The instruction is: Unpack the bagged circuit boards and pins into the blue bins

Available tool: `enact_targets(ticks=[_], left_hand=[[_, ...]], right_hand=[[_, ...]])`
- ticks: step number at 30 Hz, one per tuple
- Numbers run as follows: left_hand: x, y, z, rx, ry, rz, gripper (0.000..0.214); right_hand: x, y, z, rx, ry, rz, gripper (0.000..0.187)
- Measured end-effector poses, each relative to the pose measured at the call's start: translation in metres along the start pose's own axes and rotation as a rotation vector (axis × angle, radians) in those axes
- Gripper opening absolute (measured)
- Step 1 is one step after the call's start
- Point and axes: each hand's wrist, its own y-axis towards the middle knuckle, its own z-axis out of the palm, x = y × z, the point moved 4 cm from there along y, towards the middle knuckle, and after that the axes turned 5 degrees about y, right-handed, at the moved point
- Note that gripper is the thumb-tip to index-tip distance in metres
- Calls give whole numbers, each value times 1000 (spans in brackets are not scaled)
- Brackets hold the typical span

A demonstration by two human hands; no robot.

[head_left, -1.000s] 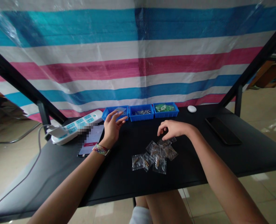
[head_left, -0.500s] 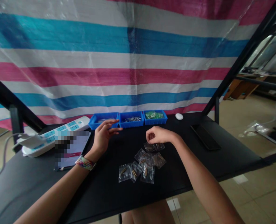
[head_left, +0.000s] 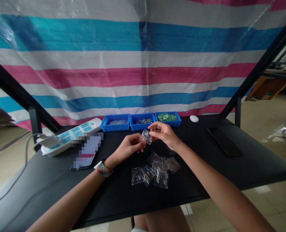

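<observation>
Between my two hands, above the table, is a small clear plastic bag (head_left: 147,136). My left hand (head_left: 132,144) pinches its left side, fingers closed. My right hand (head_left: 164,134) grips its right edge between thumb and fingers. What lies inside this bag I cannot make out. Below the hands, several similar clear bags (head_left: 161,182) overlap on the black table (head_left: 113,193), with thin brass-coloured pins showing in them. Another bag (head_left: 171,150) is partly hidden under my right wrist.
Three blue bins stand along the back: one with clear bags (head_left: 115,123), one with metal pins (head_left: 143,122), one with green pieces (head_left: 168,118). A power strip (head_left: 71,137) and a blurred-out phone-like device (head_left: 88,154) are at left. A white oval object (head_left: 193,119) and black phone (head_left: 224,141) lie right.
My right hand has lifted a small bag from the pile and brought it up and left. My left hand has moved right and closed on it. The view has shifted slightly.
</observation>
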Motion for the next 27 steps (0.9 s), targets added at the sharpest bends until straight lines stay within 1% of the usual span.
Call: enact_targets(ticks=[3, 5, 7, 10, 14, 17, 19, 21, 22, 24, 27], left_hand=[[5, 2, -5, -52, -38, 28, 33], [8, 3, -9, -95, -72, 44, 33], [9, 4, -10, -116, -89, 46, 33], [6, 3, -7, -77, -65, 40, 32], [2, 2, -4, -49, -61, 24, 34], [5, 1, -8, -60, -67, 10, 44], [9, 1, -11, -77, -81, -7, 56], [14, 2, -12, -89, -128, -37, 63], [16, 3, -12, -92, -155, -48, 62], [17, 4, -12, -99, -180, -48, 53], [14, 5, -14, -142, -126, -18, 38]], right_hand=[[-5, -1, 1, -43, 69, 44, 35], [-8, -2, 2, -26, 85, 80, 38], [-11, -2, 5, 19, 67, 113, 40], [-16, -2, 9, 73, 10, 118, 35], [-19, -1, 7, 41, -37, 56, 30], [-14, -1, 4, -10, -97, -36, 24], [-7, -4, 4, -37, -209, -158, 16], [0, -8, 8, -36, -367, -309, 8], [3, -11, 10, -24, -441, -379, 8], [7, -15, 15, 5, -544, -475, 14], [10, -17, 18, 7, -598, -501, 20]])
